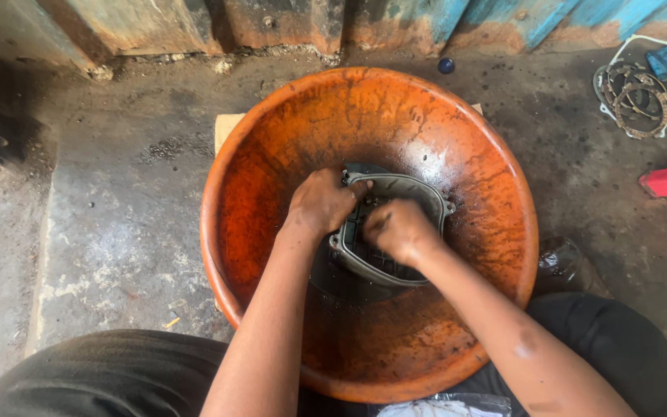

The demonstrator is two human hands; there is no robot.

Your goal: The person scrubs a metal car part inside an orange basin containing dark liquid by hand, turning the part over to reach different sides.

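I see one big orange bowl (272, 154) and one grey metal cover (395, 189) sitting in its middle; my two hands are on it; its lower part is hidden under my right hand (399, 229); my left hand (322, 202) curls tight on the cover's upper left rim; my right hand is a closed fist pressed inside the cover; I cannot tell what it holds.

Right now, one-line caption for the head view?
Both hands, left hand and right hand, grip a grey metal cover inside an orange basin.

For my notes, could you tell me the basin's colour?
Orange with dark grimy streaks: the basin, in the head view.
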